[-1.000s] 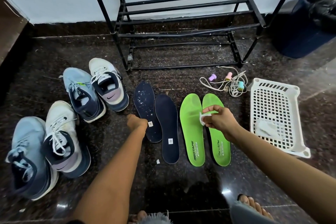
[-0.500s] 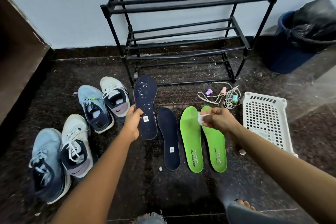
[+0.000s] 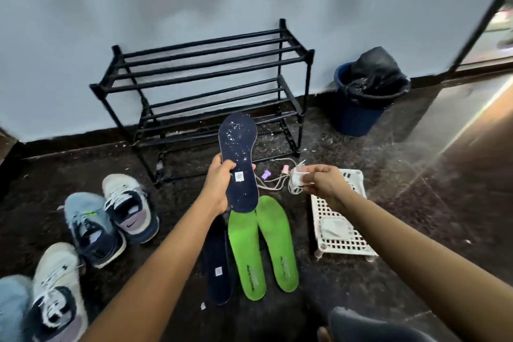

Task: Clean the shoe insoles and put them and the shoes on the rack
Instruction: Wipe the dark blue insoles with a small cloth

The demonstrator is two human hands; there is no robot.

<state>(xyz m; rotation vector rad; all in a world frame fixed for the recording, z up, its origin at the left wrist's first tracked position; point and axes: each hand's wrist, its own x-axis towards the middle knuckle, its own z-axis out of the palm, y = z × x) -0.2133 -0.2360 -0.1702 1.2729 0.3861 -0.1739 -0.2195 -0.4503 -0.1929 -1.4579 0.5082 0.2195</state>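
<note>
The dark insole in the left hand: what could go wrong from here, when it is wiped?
1. The white flecks on the dark insole may fall onto the green insoles lying below it on the floor.
2. The left hand grips it only near the middle, so the flecked end may bend away under the white wipe pinched in the right hand.

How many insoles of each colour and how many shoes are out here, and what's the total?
Navy insoles: 2
Green insoles: 2
Shoes: 4
Total: 8
</note>
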